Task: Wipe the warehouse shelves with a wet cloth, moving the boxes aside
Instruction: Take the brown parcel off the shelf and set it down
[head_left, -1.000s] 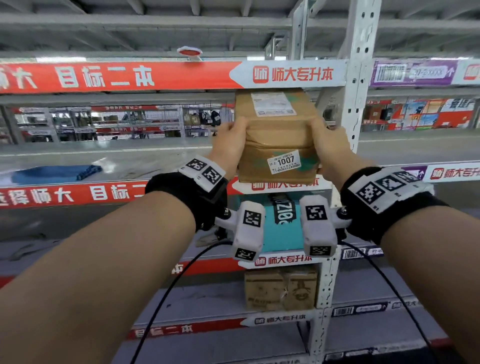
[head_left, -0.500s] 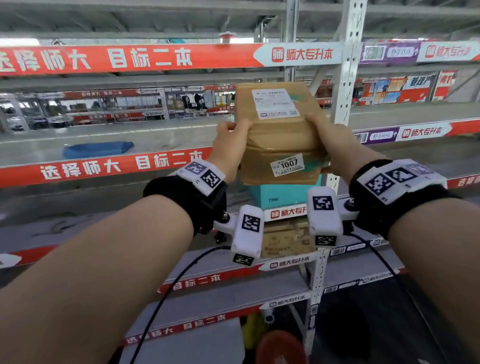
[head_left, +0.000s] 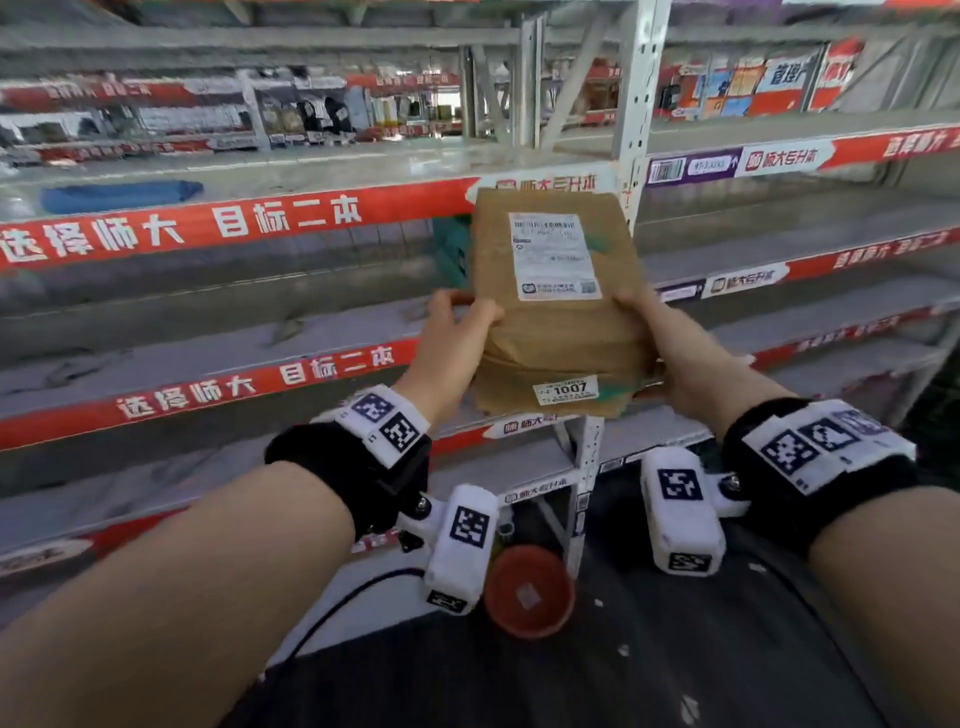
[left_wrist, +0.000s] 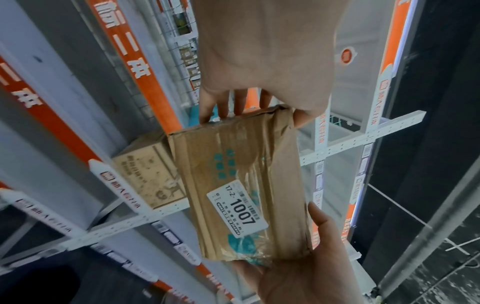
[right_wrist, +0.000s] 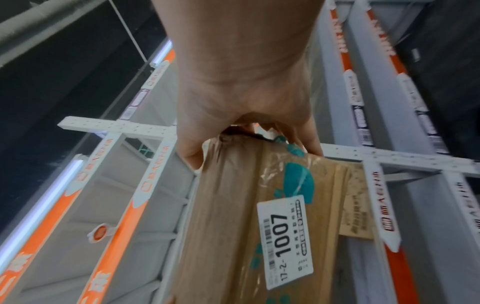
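- Nearest in the head view, a round red-brown pot (head_left: 529, 592) sits low on the dark floor (head_left: 649, 675) beside the foot of the white upright post (head_left: 631, 130); neither wrist view shows it
- The left hand (head_left: 451, 343) grips the left edge of the brown parcel (head_left: 558, 312), thumb on top; the left wrist view adds fingers (left_wrist: 214, 107) curled behind the far face
- The right hand (head_left: 670, 345) grips the parcel's right edge; the right wrist view shows its thumb and fingers (right_wrist: 310, 142) wrapped round the end
- The parcel is held in the air, off every shelf, in front of the post
- Its near face carries a white sticker reading "17-2-1007", sharpest in the wrist views; only the head view shows the larger shipping label on top, its print too blurred to read
- Teal print under clear tape shows on the near face in the wrist views
- The left wrist view alone shows a second cardboard box (left_wrist: 150, 176) on a shelf at the post
- Further back, a blue cloth (head_left: 122, 196) lies near the left end of the upper shelf (head_left: 311, 166)
- The shelf edges carry red strips with white "目标二本"
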